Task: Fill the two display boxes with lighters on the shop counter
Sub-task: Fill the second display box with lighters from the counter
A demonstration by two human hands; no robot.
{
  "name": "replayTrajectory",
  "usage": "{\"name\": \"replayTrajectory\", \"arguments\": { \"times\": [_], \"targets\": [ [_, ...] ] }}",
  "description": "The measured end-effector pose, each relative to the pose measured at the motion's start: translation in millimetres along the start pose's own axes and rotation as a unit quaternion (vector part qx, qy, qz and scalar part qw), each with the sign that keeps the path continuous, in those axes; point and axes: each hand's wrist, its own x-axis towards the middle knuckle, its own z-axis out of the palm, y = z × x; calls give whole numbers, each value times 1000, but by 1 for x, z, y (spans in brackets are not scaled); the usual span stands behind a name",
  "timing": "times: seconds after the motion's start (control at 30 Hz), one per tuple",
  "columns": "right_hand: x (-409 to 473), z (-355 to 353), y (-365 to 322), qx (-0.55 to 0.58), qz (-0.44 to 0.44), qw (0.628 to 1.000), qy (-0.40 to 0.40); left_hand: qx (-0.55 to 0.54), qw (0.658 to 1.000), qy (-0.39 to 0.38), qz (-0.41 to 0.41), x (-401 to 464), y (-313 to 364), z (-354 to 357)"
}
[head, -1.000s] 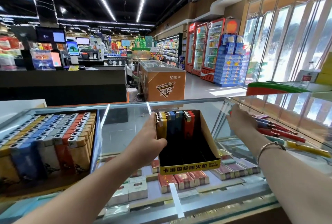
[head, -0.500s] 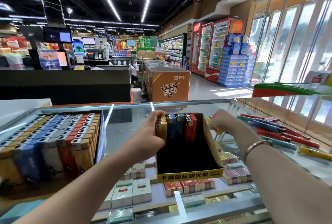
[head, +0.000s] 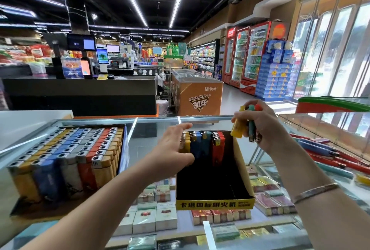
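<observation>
The left hand (head: 174,145) lies open against the left side of the yellow display box (head: 215,202), its fingers straight beside the one row of lighters (head: 202,145) standing at the far end. The right hand (head: 266,127) is just past the box's far right corner, raised, gripping a bunch of lighters (head: 245,124) round their middles. They look small, light, hard and smooth, so hold them tight. The full box (head: 66,161) sits well left of both hands.

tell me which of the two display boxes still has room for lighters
The black, yellow-fronted box in the middle: only its far end holds lighters. The left box looks packed.
</observation>
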Motion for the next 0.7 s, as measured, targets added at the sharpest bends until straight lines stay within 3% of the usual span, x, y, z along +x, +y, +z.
{"name": "replayTrajectory", "arguments": {
  "times": [0.1,0.23,0.47,0.57,0.7],
  "targets": [
    [-8,8,-7,74,-42,996,-18,54,995,48,63,-6,5,-2],
    [-21,29,-6,121,-54,986,-98,110,972,138,155,-13,15,-4],
    [-42,60,3,-1,-117,973,-198,-79,980,123,138,-21,29,-3],
    [-48,66,4,-53,-170,963,-202,-179,972,88,127,-21,30,-4],
    [-49,67,1,-68,-197,960,-188,-214,966,85,120,-20,29,-8]
  ]
}}
